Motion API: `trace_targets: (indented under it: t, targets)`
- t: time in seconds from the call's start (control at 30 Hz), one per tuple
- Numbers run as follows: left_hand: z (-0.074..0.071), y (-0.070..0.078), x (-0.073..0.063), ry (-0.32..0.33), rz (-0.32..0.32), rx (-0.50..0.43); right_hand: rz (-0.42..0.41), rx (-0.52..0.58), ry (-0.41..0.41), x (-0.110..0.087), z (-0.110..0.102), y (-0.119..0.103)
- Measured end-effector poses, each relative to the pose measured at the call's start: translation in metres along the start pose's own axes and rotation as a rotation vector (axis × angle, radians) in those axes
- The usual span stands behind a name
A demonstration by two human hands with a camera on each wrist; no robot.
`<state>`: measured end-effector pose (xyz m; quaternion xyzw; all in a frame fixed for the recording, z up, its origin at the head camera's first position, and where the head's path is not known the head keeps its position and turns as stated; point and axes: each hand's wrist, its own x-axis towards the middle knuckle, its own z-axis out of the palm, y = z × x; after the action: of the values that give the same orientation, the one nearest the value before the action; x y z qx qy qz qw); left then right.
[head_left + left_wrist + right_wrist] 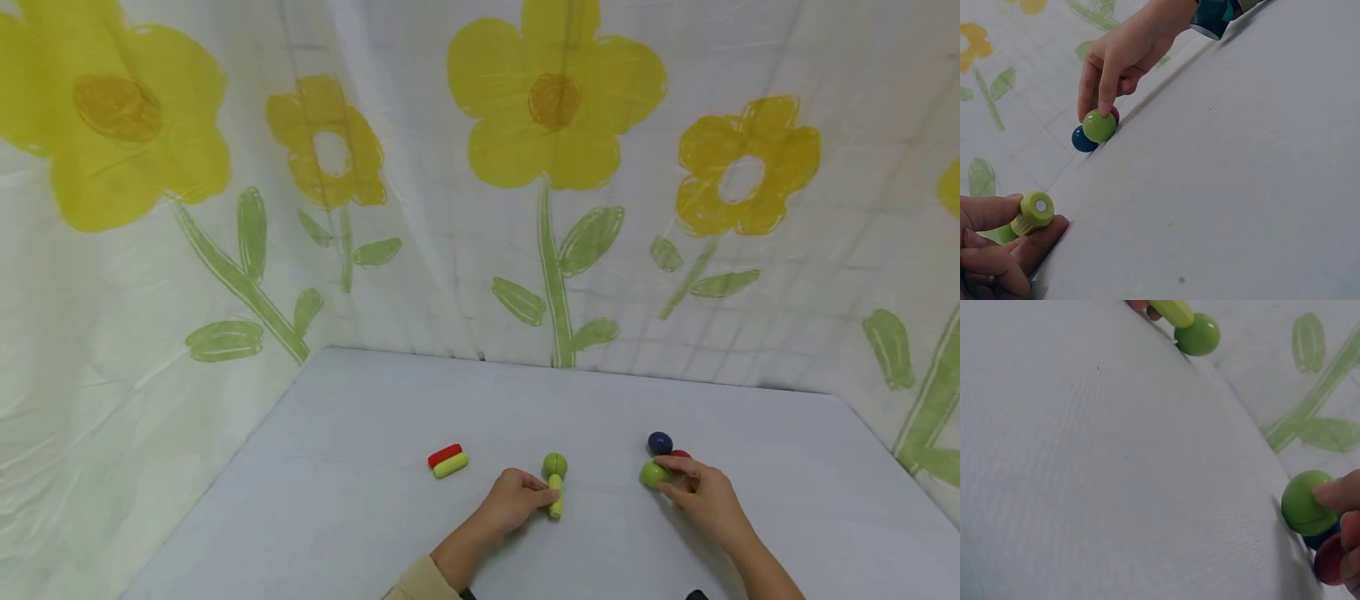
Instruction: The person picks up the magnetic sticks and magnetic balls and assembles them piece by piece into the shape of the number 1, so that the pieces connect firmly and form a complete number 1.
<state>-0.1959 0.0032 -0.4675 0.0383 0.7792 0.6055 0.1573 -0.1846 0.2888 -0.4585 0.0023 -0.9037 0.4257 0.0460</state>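
Note:
My left hand [517,502] pinches a yellow-green rod [555,497] between thumb and finger. The rod's far end meets a green ball [555,464] on the table; in the left wrist view the near end of the rod shows a round silvery disc. Farther right, my right hand [703,497] pinches a second green ball [653,475] between thumb and fingers. Just behind that ball are a dark blue ball [660,442] and a red ball [1332,559], the red one partly hidden by my fingers in the head view.
To the left, a red rod [444,455] and another yellow-green rod [451,465] lie side by side. The white table [337,483] ends at a hanging cloth [420,292] painted with yellow flowers.

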Motion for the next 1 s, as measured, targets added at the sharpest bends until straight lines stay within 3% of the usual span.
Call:
trace_targets:
  t: [0.4,1.0]
  targets:
    - [-0.0034,0.0024,0.0002,-0.029,-0.056,0.021,-0.037,0.036,-0.015,-0.0029,0.0042,-0.004]
    - [-0.0026,0.0019,0.0007,-0.026,-0.055,0.024,-0.053,-0.019,-0.063,-0.0046,0.0085,-0.0052]
